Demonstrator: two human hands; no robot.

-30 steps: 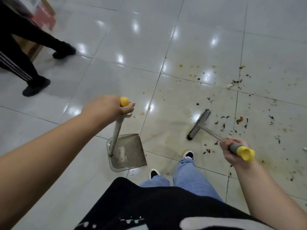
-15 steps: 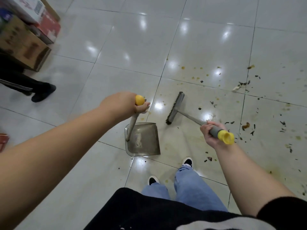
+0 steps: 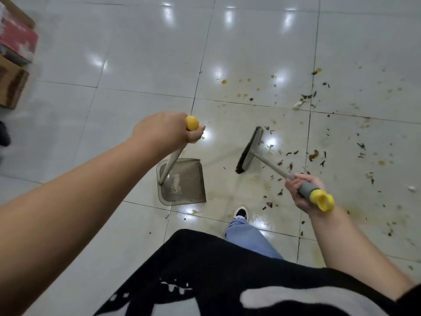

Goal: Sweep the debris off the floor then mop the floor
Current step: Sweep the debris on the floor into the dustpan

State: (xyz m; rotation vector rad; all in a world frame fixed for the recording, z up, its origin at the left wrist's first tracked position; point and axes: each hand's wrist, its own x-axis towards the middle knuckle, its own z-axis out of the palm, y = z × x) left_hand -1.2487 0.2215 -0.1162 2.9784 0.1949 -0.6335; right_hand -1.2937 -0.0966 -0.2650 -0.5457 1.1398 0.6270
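My left hand [image 3: 165,130] grips the yellow-capped top of a long dustpan handle. The grey dustpan [image 3: 183,183] stands flat on the white tiled floor [image 3: 141,62], its open edge to the right. My right hand [image 3: 301,192] grips the grey, yellow-ended handle of a broom. The broom head [image 3: 249,150] rests on the floor a little right of the dustpan. Dark leaf-like debris [image 3: 316,153] and yellow-brown stains lie scattered over the tiles to the right of the broom.
Cardboard boxes [image 3: 13,62] stand at the left edge. My shoe [image 3: 241,213] and jeans leg are just below the dustpan. A dark shoe of another person [image 3: 4,136] shows at the far left.
The broom head has swung back right, away from the dustpan, and the view has shifted. The other person's legs have mostly left the frame.
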